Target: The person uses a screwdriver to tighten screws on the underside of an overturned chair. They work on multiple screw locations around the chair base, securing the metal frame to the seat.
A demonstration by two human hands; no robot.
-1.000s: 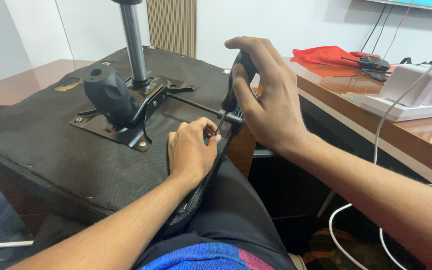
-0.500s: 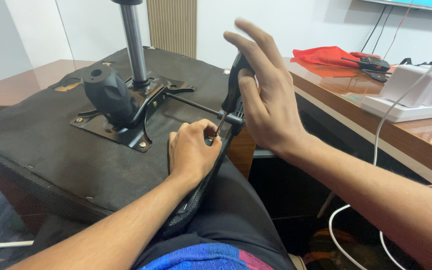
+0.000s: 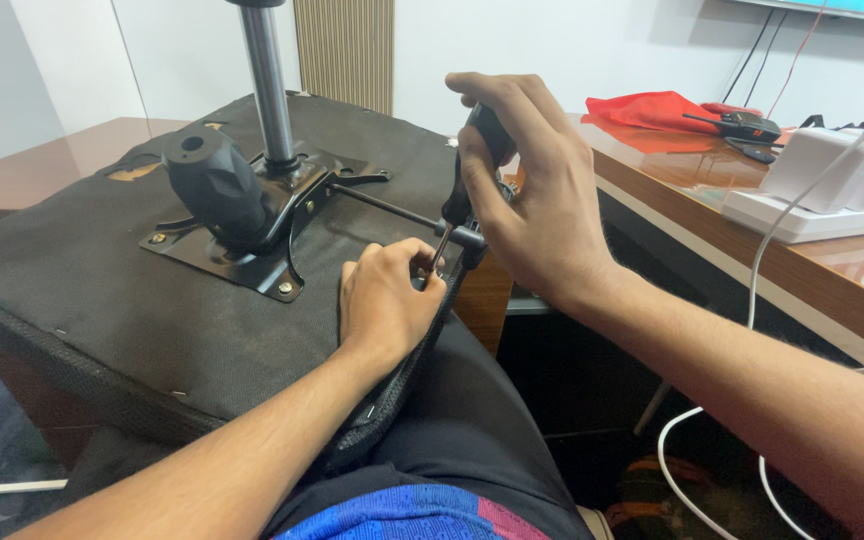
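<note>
Two hands at work on an overturned chair seat, resting across the person's lap.

Nearest: left hand, curled at the seat's near edge, fingertips pinched around the lower shaft of a screwdriver where its tip meets the seat; the fastener itself is hidden.

Next: right hand, clenched around the screwdriver's black handle, tool standing nearly upright.

Middle: black metal mounting plate with knob and lever rod, gas-lift column rising from it. Plate appears attached, screws in place at its corners; work at the edge looks unfinished.

Far: wooden desk carrying a white power strip and red cloth.
</note>
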